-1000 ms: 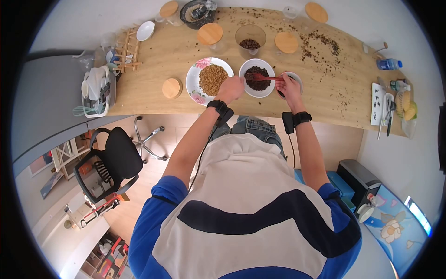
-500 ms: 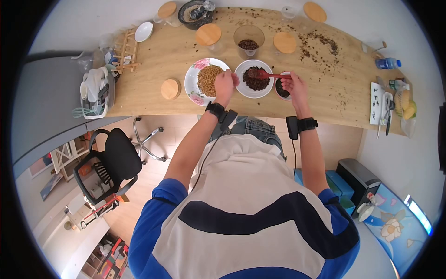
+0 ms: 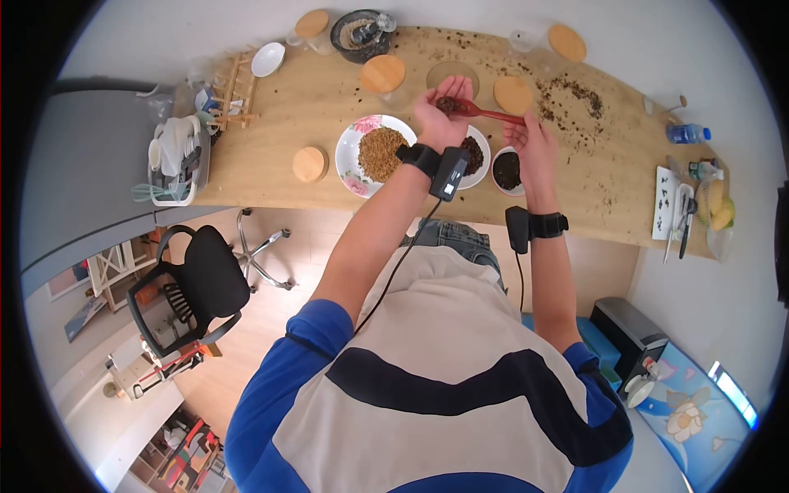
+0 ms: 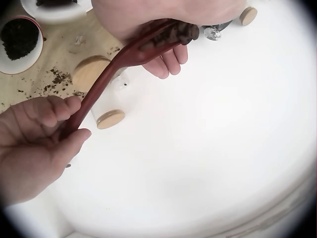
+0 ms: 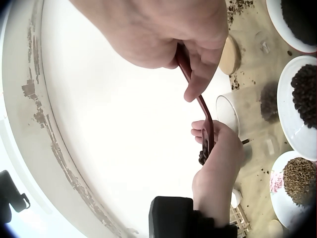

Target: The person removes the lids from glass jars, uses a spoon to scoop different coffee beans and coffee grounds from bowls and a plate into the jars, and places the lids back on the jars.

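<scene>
The right hand [image 3: 538, 156] pinches the handle of a red spoon [image 3: 485, 112], whose bowl carries dark beans. Beneath that bowl, the left hand [image 3: 444, 119] is held palm up with relaxed fingers, above the table. In the left wrist view the loaded spoon [image 4: 119, 59] slants up from the right hand [image 4: 39, 144] to the left palm. Below the hands are a white bowl of dark beans [image 3: 485, 168], partly hidden by the left forearm, a small bowl of dark bits [image 3: 508, 171] and a floral plate [image 3: 349, 156] of brown grains.
Wooden-lidded jars [image 3: 383, 76] and a stone mortar [image 3: 362, 51] stand behind. Dark crumbs [image 3: 575, 99] are scattered on the right of the table [image 3: 271, 156]. A rack [image 3: 238, 90] is at the left; a water bottle [image 3: 689, 134] and white tray [image 3: 664, 201] are at the right.
The left hand has moved from beside the floral plate, up and right, turning palm up under the spoon. The right hand has lifted the spoon with beans out of the white bowl.
</scene>
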Motion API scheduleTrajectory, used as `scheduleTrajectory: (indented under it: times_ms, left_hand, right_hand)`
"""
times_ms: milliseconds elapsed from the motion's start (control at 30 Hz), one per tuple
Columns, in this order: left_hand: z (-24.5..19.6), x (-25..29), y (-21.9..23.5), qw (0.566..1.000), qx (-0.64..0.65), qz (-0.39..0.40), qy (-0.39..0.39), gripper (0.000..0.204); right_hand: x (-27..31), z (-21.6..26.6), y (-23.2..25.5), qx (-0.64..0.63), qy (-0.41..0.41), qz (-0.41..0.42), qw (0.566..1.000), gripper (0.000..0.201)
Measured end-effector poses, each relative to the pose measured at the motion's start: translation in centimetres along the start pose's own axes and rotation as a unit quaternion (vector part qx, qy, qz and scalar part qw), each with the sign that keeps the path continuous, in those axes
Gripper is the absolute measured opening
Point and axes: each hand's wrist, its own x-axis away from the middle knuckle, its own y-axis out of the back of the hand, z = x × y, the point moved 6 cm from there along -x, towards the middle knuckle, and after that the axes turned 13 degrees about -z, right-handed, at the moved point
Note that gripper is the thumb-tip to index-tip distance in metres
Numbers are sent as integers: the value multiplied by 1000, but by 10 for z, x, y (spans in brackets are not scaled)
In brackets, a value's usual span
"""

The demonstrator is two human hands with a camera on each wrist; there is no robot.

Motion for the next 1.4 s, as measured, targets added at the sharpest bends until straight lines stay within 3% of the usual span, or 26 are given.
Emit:
scheduleTrajectory:
  times_ms: [267,367,400,500,633,700,767,867,967,1033,1067,1100,1133,1167,1233,1267,1333,1400]
  left_hand:
    - [-21,-28,-42,995,-34,1,-89,44]
    - [-31,-44,-53,968,-159,55,-187,45]
    - [-33,-49,-54,968,-157,60,-187,45]
    - [-51,-48,-53,927,-243,36,-283,43]
    - [-64,-48,-42,932,-216,29,-291,38]
    - [-66,-46,-36,938,-207,30,-275,38]
    - [-67,-44,-31,945,-197,34,-258,37]
    - [-69,-36,-23,945,-225,51,-233,36]
    - [-79,-30,3,921,-315,5,-231,35]
    - [-83,-32,29,824,-532,-16,-194,32]
    - [-87,-23,37,824,-532,-17,-193,32]
    - [-83,-14,46,755,-633,5,-173,32]
    - [-77,-5,54,673,-724,26,-149,31]
    - [-75,-1,61,673,-724,25,-148,31]
    - [-69,1,91,584,-809,-15,-70,32]
    - [-67,1,101,584,-809,-16,-68,32]
    - [-61,1,122,549,-835,-27,-18,34]
    - [-55,3,133,557,-829,-39,-4,35]
  right_hand:
    - [-28,7,-30,-9,17,7,1000,29]
    - [-39,7,-35,-32,32,4,999,29]
    - [-42,7,-36,-46,40,5,998,29]
    - [-46,8,-36,-40,74,3,996,29]
    - [-44,5,-39,-20,122,20,992,28]
    - [-34,9,-40,108,205,30,972,26]
    - [-26,11,-39,138,228,32,963,25]
    - [-14,19,-31,167,266,22,949,24]
    - [-4,19,-6,169,284,-6,944,22]
    - [3,12,6,167,288,-18,943,21]
    - [9,6,9,245,307,-18,919,19]
    - [14,1,11,320,325,-18,890,17]
    - [21,-1,13,320,323,-19,890,17]
    - [32,-3,7,349,358,12,866,16]
    - [44,-9,-4,392,395,86,826,15]
    - [44,-13,-3,393,393,86,827,15]
    - [53,-23,-12,443,488,143,739,16]
    - [55,-31,-10,450,485,162,732,16]
